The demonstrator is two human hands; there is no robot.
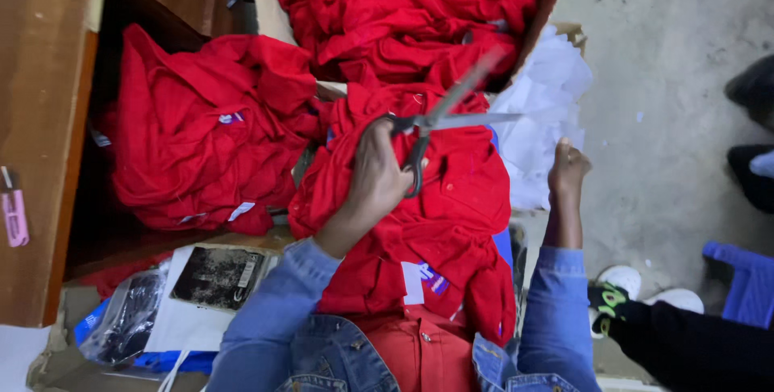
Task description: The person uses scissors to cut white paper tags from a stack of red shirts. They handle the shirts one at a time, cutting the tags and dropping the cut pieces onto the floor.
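Left hand [379, 178]: grip closed on open grey metal scissors [439, 122] | right hand [567, 170]: grip unclear, at 3 o'clock | crumpled red cloth garment [435, 223] on lap, centre | advice: pull cloth taut, keep blades off fingers.

A person's 2 arms, both in blue denim sleeves, reach forward from the bottom of the view. The left hand [377, 173] is raised near the centre, its back towards the camera, fingers curled and closed through the handles of a pair of scissors [439, 118], whose blades stand apart. The left forearm angles up from the lower left, bare at the wrist. The right hand [568, 168] is held further right, loosely closed, wrist bare and upright above its cuff, gripping nothing visible.
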